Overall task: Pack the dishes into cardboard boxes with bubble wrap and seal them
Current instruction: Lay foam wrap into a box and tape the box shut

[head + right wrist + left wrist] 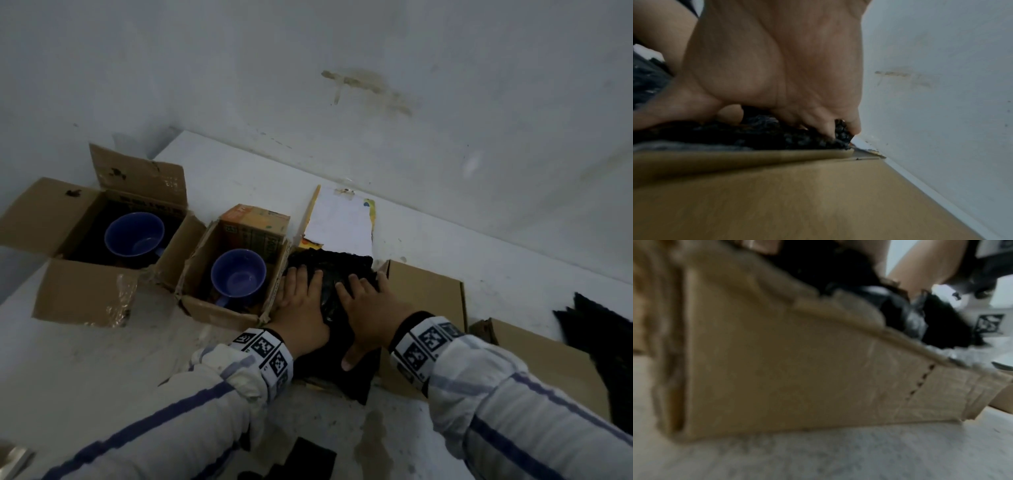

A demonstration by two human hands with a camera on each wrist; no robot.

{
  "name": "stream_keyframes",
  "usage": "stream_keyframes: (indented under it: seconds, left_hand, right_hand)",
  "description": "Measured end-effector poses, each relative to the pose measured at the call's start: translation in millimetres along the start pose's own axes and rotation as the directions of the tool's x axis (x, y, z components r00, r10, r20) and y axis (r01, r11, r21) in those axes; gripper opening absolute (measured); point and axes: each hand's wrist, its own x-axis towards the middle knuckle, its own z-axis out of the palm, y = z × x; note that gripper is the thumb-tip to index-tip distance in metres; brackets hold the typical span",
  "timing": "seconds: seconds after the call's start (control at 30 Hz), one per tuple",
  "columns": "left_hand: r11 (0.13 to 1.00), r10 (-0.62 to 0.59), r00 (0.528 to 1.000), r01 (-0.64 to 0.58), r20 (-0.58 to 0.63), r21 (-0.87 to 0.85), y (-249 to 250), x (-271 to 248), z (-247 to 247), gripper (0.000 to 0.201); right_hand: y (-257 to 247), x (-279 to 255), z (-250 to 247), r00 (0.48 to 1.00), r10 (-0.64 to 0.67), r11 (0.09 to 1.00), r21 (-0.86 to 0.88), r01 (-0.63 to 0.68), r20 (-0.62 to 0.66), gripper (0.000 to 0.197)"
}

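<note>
On the black bubble wrap (330,270), left hand (301,308) and right hand (366,308) press flat.

White sleeves (513,404) with blue stripes, and white wristbands (424,346) printed with black square markers
</note>
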Motion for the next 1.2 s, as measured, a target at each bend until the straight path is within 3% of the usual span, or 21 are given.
stream_keyframes:
  seconds: [0.2,0.4,0.53,0.6,0.67,0.8,0.9,1.0,1.1,1.13,1.2]
  left_hand:
    - [0.995,0.089,0.995,-0.091,-0.041,-0.031,-3.6,-10.4,-2.7,0.067]
    - [0.991,0.115,0.981,-0.124,0.154,0.052,-9.9,-22.6,-1.3,0.103]
    - [0.984,0.121,0.980,-0.139,0.155,0.113,-11.5,-25.5,2.1,0.120]
    - [0.980,0.117,0.980,-0.140,0.159,0.140,-11.5,-26.5,2.9,0.125]
    - [0.979,0.112,0.981,-0.136,0.157,0.153,-11.2,-25.9,3.6,0.126]
    - [0.981,0.110,0.984,-0.130,0.139,0.146,-11.1,-23.7,6.0,0.124]
    - [0.984,0.124,0.985,-0.138,0.123,0.114,-12.0,-23.9,7.3,0.122]
    - [0.985,0.130,0.984,-0.143,0.123,0.102,-12.4,-22.8,7.9,0.122]
    - [0.984,0.125,0.985,-0.139,0.121,0.114,-13.4,-20.7,10.2,0.121]
    - [0.984,0.125,0.985,-0.138,0.119,0.114,-13.3,-20.6,10.1,0.121]
    - [0.984,0.126,0.985,-0.138,0.117,0.109,-13.8,-18.8,13.1,0.122]
  right_hand:
    - [-14.7,3.9,6.3,0.994,0.076,0.996,-0.044,-0.079,-0.073,0.131]
    - [-9.4,2.7,12.9,0.993,0.048,0.999,0.029,-0.045,-0.109,0.127]
    - [-0.1,2.0,-7.4,0.998,0.002,0.990,0.138,-0.011,0.068,0.120]
    - [7.5,7.9,-24.7,0.998,-0.010,0.965,0.263,-0.006,0.060,0.096]
    - [11.1,14.9,-34.5,0.995,0.042,0.935,0.355,-0.008,-0.087,0.072]
    - [2.3,28.6,-29.1,0.994,0.070,0.912,0.409,-0.031,-0.081,0.096]
    - [0.6,35.6,-25.6,0.995,0.063,0.890,0.456,-0.023,-0.071,0.094]
    - [4.7,41.0,-30.2,0.993,0.050,0.864,0.503,0.012,-0.109,0.068]
    - [7.4,39.1,-42.5,0.999,-0.012,0.931,0.363,0.025,-0.040,0.042]
    - [7.4,38.3,-48.5,0.996,-0.017,0.948,0.315,0.043,-0.082,0.036]
    - [5.3,36.7,-61.2,0.959,0.002,0.941,0.325,0.094,-0.284,0.026]
